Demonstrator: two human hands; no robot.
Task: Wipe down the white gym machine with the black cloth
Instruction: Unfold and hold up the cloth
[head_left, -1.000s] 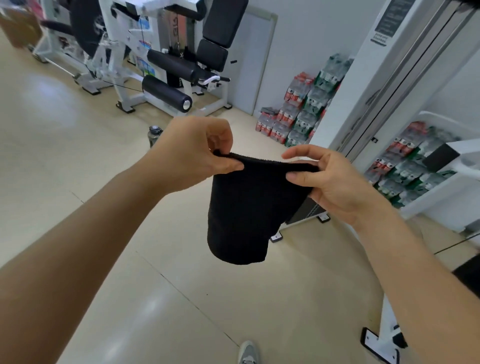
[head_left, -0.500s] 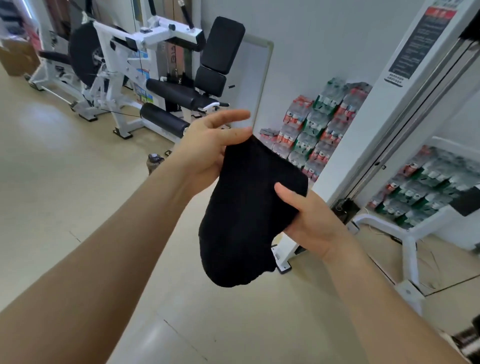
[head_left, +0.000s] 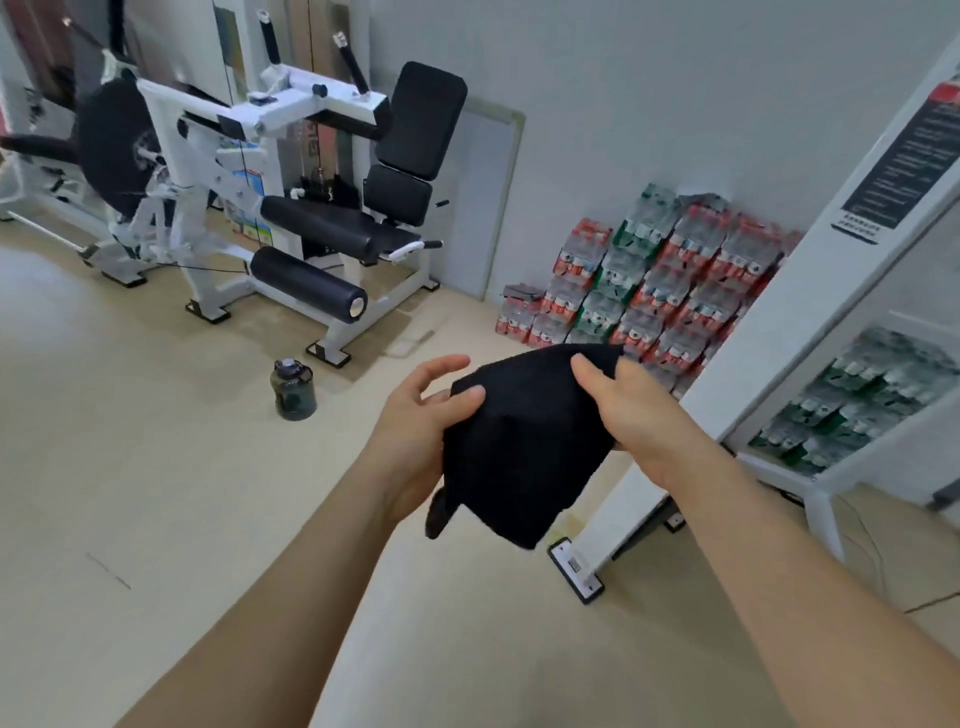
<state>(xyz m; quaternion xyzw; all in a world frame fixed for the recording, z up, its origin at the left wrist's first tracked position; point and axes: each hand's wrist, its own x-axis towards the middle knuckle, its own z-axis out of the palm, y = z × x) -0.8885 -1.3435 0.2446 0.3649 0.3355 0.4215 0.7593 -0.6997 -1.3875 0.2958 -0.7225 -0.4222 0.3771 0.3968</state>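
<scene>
Here, a black cloth (head_left: 519, 452) hangs in mid-air: the left hand (head_left: 415, 431) pinches its left corner under the thumb, the right hand (head_left: 639, 415) grips its upper edge. The white gym machine (head_left: 779, 322) stands just right; bare floor (head_left: 130, 467) spreads left, past a water jug (head_left: 293, 389).

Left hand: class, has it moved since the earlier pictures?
Yes. A second ago the left hand sat against the water bottle in view. Now it lies to the bottle's right, floor between, holding the black cloth. The camera shifted too.
</scene>
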